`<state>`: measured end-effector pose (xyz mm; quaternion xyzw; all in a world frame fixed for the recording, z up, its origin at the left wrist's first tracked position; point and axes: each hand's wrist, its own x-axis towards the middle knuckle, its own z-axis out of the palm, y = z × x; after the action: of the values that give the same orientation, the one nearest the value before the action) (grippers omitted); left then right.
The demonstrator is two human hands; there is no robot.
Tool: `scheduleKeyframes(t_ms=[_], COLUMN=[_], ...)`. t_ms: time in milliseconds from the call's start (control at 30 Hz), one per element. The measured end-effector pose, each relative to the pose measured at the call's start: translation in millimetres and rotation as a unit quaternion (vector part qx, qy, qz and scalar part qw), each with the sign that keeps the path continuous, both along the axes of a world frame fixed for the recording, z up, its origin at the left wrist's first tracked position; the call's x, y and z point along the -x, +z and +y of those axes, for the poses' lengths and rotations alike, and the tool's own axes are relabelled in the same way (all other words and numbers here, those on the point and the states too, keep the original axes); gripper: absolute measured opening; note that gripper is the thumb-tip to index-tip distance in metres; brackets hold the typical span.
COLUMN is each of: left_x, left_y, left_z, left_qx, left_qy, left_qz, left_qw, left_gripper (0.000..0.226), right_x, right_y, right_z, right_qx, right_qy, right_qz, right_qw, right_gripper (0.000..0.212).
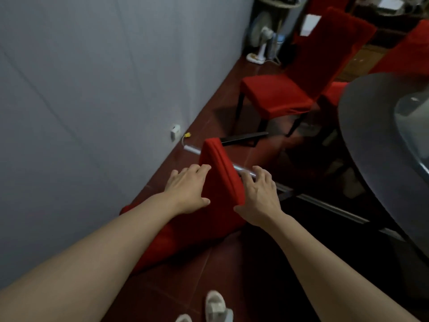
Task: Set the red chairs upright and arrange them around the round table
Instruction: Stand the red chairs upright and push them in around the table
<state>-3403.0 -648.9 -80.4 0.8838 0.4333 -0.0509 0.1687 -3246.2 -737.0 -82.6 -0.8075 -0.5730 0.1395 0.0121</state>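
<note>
Pale sandals (pixel 216 306) sit nearest, at the bottom edge on the dark red floor tiles (pixel 232 275). Just past them, both arms reach out to a tipped-over red chair (pixel 218 180) lying by the grey wall (pixel 92 89). Left hand (pixel 189 190) has its fingers curled onto the seat's left edge, thumb pressed against the fabric. Right hand (pixel 257 198) looks like it's gripping the right edge, fingers spread, though it's blurry. Further off, another red chair (pixel 290 89) stands upright beside the round table (pixel 371 147) on the right.
</note>
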Motion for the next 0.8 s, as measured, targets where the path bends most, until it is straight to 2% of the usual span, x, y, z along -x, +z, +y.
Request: scheduleKeyframes(t_ms=[200,400,800], left_x=[62.4,120.2,267.9], left_y=[-41.3,-93.9,-233.5], left_z=[23.5,32.7,58.4], left_qx=[0.025,0.06,0.132], left_qy=[0.116,0.208,0.274], left_qz=[0.022,0.034,0.034], left_qw=[0.993,0.976,0.952], left_gripper=[0.091,0.09,0.088], right_x=[44.2,98.4,236.0], right_y=[-46.2,-103.4,-234.3], right_z=[53.5,82.7,115.3], right_qx=[0.02,0.083,0.159], right_qy=[0.101,0.19,0.243], right_qz=[0.024,0.028,0.011], right_qw=[0.994,0.978,0.957], right_gripper=[0.091,0.092,0.094])
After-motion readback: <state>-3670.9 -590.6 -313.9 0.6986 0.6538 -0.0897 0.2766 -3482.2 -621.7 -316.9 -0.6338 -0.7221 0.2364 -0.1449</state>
